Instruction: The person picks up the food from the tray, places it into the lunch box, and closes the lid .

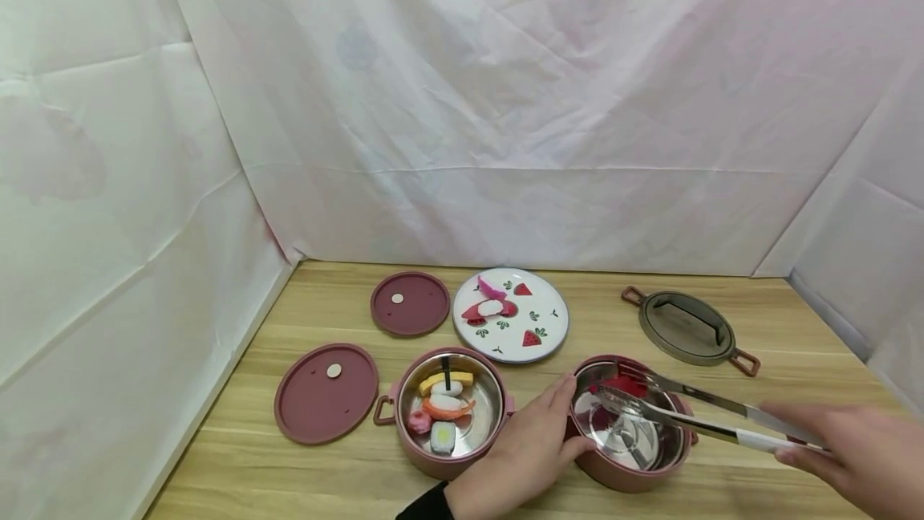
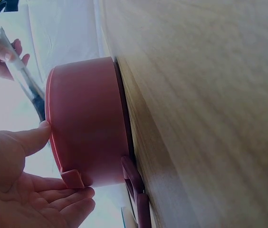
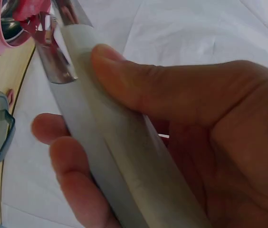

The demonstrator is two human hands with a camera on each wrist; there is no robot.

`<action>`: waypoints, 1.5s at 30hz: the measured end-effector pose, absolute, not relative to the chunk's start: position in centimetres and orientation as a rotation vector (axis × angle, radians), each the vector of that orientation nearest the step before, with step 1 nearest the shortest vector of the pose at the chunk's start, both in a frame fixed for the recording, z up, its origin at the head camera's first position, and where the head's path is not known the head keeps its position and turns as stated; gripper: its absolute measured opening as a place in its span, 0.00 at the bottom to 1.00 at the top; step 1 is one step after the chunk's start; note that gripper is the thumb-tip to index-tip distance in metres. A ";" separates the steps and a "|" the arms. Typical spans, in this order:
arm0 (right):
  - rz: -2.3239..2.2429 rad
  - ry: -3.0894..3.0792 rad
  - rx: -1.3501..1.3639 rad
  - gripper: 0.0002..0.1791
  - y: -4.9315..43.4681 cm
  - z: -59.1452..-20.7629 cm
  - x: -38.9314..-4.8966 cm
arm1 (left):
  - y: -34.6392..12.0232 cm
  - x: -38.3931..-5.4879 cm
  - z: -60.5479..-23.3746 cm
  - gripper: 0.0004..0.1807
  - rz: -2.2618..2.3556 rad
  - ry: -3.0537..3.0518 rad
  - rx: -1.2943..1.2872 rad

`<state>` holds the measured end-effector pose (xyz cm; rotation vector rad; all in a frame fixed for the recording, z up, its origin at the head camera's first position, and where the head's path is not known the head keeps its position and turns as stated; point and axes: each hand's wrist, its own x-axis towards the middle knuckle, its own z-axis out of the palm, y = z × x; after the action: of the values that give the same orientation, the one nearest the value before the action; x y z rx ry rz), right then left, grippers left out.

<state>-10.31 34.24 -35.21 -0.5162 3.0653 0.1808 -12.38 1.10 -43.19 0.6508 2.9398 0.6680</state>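
My right hand (image 1: 840, 448) grips metal tongs (image 1: 711, 424) by their pale handles, thumb on one arm and fingers round the other. The tong tips reach into the right-hand pot (image 1: 628, 478), beside a red piece (image 1: 624, 385). That pot is dark pink outside with a shiny metal inside. Against its left side rests my left hand (image 1: 530, 444), fingers extended; in the left wrist view the thumb touches the rim and the fingertips lie at a small side lug (image 2: 72, 179). Left of this hand stands a matching pot (image 1: 440, 465) with several toy sushi pieces (image 1: 443, 404) inside.
A white plate (image 1: 545, 315) with printed fruit bears a red-and-white toy piece (image 1: 491, 309) and a magenta piece (image 1: 491, 288). Two maroon lids, one back (image 1: 419, 315) and one front (image 1: 325, 408), lie at left. A grey handled lid (image 1: 686, 326) lies at back right.
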 end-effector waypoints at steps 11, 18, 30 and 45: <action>0.044 2.803 -0.347 0.29 33.1 -35.8 -11.2 | 1.2 -12.5 -43.5 0.41 0.685 2.922 0.634; 0.029 2.775 -0.353 0.29 33.3 -36.2 -11.5 | 1.3 -12.3 -43.4 0.41 0.686 2.926 0.638; 0.018 2.794 -0.361 0.29 33.6 -36.4 -11.6 | 1.2 -12.4 -43.3 0.41 0.694 2.911 0.619; 0.015 2.866 -0.399 0.31 34.0 -35.9 -11.2 | 1.0 -12.4 -43.3 0.41 0.676 2.941 0.642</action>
<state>-11.19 34.02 -35.85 -0.3995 2.8657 0.0148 -12.41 1.04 -43.26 0.6421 2.9409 0.6760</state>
